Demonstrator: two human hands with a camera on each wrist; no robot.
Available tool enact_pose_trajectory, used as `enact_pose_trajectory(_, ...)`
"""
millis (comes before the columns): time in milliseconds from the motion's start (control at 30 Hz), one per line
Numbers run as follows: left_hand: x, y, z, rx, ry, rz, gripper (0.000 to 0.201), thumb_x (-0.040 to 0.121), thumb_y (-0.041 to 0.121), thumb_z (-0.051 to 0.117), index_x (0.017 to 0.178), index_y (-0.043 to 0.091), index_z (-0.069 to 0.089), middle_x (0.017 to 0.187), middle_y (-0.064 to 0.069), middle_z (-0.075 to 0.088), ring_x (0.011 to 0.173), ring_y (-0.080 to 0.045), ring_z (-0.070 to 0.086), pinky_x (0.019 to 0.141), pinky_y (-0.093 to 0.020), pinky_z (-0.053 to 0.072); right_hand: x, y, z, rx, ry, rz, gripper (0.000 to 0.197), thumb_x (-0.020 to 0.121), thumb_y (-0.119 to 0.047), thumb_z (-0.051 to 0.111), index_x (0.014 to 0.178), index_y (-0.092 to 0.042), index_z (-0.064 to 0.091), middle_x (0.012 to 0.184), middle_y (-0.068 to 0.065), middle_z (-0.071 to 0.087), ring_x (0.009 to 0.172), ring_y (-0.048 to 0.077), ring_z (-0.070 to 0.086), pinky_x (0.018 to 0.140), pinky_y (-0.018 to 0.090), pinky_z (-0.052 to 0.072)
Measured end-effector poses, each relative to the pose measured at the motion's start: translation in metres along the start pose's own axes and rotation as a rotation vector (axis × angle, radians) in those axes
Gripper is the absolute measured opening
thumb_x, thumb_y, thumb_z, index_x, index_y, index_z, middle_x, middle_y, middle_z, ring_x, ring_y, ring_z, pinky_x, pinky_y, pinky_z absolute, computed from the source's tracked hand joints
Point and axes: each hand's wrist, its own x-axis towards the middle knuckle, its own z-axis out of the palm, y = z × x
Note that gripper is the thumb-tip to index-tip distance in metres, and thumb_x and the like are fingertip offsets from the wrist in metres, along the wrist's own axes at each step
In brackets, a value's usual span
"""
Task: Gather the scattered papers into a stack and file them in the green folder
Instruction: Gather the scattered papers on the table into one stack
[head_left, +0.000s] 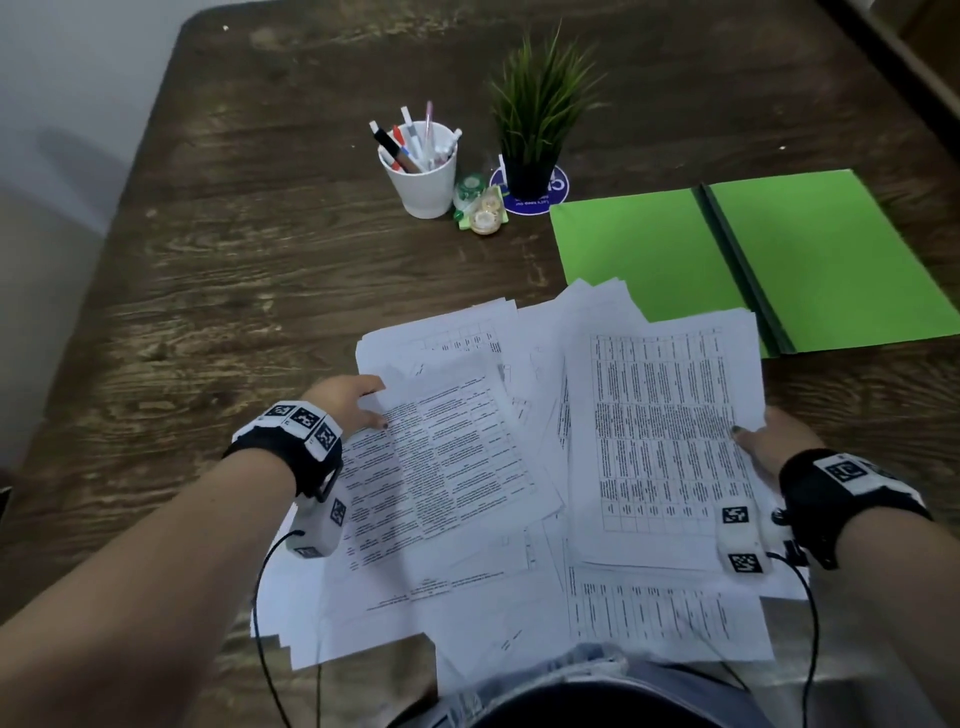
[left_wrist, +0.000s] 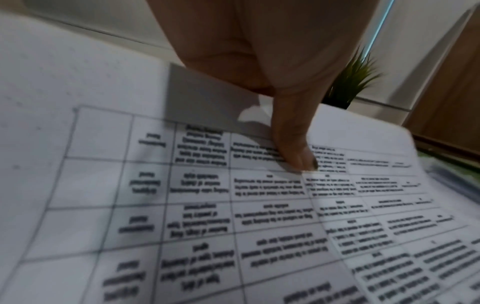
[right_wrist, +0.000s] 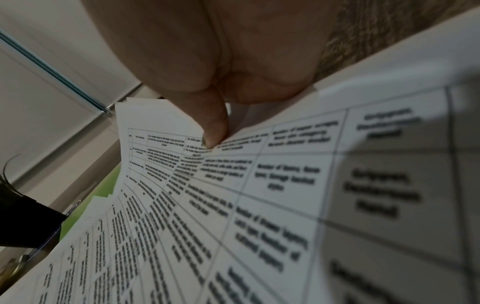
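Note:
Several printed white papers lie fanned and overlapping at the table's near edge. My left hand pinches the left edge of a sheet, its thumb on top of the print. My right hand grips a raised bundle of sheets at its right edge, with the thumb pressed on the top page. The green folder lies open and flat at the right, behind the papers; the bundle's far corner overlaps its left flap.
A white cup of pens, small jars and a potted plant on a blue coaster stand mid-table behind the papers. The dark wooden table stretches bare to the left. Sensor cables hang from both wrists.

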Motion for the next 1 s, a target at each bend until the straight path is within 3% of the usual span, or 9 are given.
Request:
enact_pose_trajectory(100, -0.010, -0.001, -0.003, 0.090, -0.028, -0.017, 0.056, 0.087, 0.029, 0.066, 0.138, 0.021, 0.046, 0.141, -0.003, 0.049, 0.130, -0.025, 0.043, 0.105, -0.033, 0.036, -0.002, 0.001, 0.001, 0.014, -0.007, -0.008, 0.041, 0.098, -0.015, 0.045, 0.134, 0.004, 0.045, 0.140, 0.021, 0.046, 0.125, 0.035, 0.047, 0.099, 0.033, 0.039)
enact_pose_trajectory(167, -0.013, -0.004, -0.003, 0.169, -0.072, -0.027, 0.059, 0.086, 0.032, 0.066, 0.140, 0.021, 0.043, 0.144, -0.004, 0.046, 0.133, -0.025, 0.040, 0.107, -0.033, 0.034, 0.000, 0.002, 0.003, 0.078, 0.018, 0.005, 0.039, 0.095, -0.010, 0.050, 0.131, 0.004, 0.048, 0.134, 0.023, 0.052, 0.122, 0.037, 0.051, 0.097, 0.035, 0.041)
enact_pose_trajectory(400, -0.011, -0.003, 0.007, 0.256, -0.092, -0.018, 0.039, 0.085, 0.029, 0.067, 0.120, 0.019, 0.056, 0.120, -0.003, 0.058, 0.109, -0.024, 0.056, 0.091, -0.035, 0.048, -0.001, 0.002, 0.004, 0.105, 0.036, 0.016, 0.040, 0.094, -0.011, 0.052, 0.132, 0.002, 0.048, 0.133, 0.023, 0.053, 0.121, 0.037, 0.052, 0.096, 0.036, 0.042)
enact_pose_trajectory(500, -0.003, 0.000, 0.013, 0.185, -0.018, -0.021, 0.036, 0.085, 0.030, 0.066, 0.118, 0.019, 0.056, 0.120, -0.004, 0.051, 0.111, -0.024, 0.051, 0.093, -0.035, 0.045, -0.003, 0.000, 0.001, 0.046, 0.000, 0.023, 0.041, 0.097, -0.014, 0.047, 0.134, 0.003, 0.045, 0.139, 0.021, 0.048, 0.125, 0.035, 0.047, 0.101, 0.034, 0.039)
enact_pose_trajectory(633, 0.008, 0.004, 0.019, 0.124, 0.108, -0.022, 0.034, 0.082, 0.027, 0.070, 0.113, 0.020, 0.057, 0.119, -0.003, 0.044, 0.118, -0.024, 0.039, 0.101, -0.035, 0.036, -0.001, -0.001, 0.001, 0.043, 0.012, 0.021, 0.041, 0.096, -0.015, 0.050, 0.132, 0.003, 0.045, 0.136, 0.022, 0.051, 0.121, 0.037, 0.050, 0.096, 0.035, 0.040)
enact_pose_trajectory(733, 0.014, 0.004, 0.019, 0.082, 0.152, -0.022, 0.038, 0.077, 0.023, 0.075, 0.109, 0.023, 0.054, 0.115, 0.001, 0.047, 0.111, -0.021, 0.041, 0.097, -0.035, 0.037, 0.001, 0.000, 0.002, 0.055, 0.015, 0.022, 0.040, 0.095, -0.014, 0.051, 0.131, 0.002, 0.046, 0.134, 0.022, 0.053, 0.119, 0.037, 0.052, 0.095, 0.035, 0.040)
enact_pose_trajectory(867, 0.019, 0.004, 0.014, 0.133, 0.105, -0.041, 0.045, 0.073, 0.031, 0.078, 0.110, 0.029, 0.052, 0.106, 0.007, 0.052, 0.108, -0.018, 0.047, 0.098, -0.037, 0.041, 0.001, 0.002, 0.002, 0.065, 0.021, 0.034, 0.040, 0.095, -0.014, 0.052, 0.131, 0.003, 0.046, 0.134, 0.022, 0.053, 0.119, 0.036, 0.051, 0.095, 0.035, 0.040)
enact_pose_trajectory(1000, 0.018, 0.008, 0.010, 0.282, 0.039, -0.035, 0.039, 0.079, 0.040, 0.071, 0.114, 0.031, 0.056, 0.115, 0.005, 0.057, 0.113, -0.020, 0.047, 0.101, -0.038, 0.038, 0.004, 0.002, 0.003, 0.100, 0.014, 0.062, 0.046, 0.095, -0.017, 0.052, 0.136, 0.001, 0.043, 0.140, 0.019, 0.049, 0.125, 0.035, 0.048, 0.100, 0.034, 0.039)
